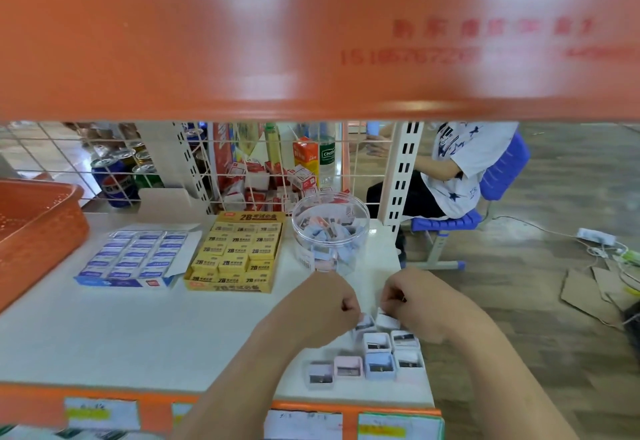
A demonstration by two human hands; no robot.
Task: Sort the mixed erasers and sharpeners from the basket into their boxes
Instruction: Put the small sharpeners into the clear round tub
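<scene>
Head view. Left hand [325, 304] clenched, knuckles up, fingertips curled under beside nearest sharpener; pinching it or not, cannot tell. Right hand [412, 301] curled likewise, small dark thing at fingertips, grip unclear. Both forearms reach in, fists close together in front of clear tub [330, 228]. Loose sharpeners [379, 353] lie flat in rows in front of tub, blades up. Yellow eraser box [239, 252] left of tub, blue eraser box [138, 256] further left, orange basket [38, 218] leftmost.

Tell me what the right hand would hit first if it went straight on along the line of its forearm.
Probably the clear round tub, up and left of the right hand. Only bare shelf shows between them, though depth is hard to judge.
</scene>
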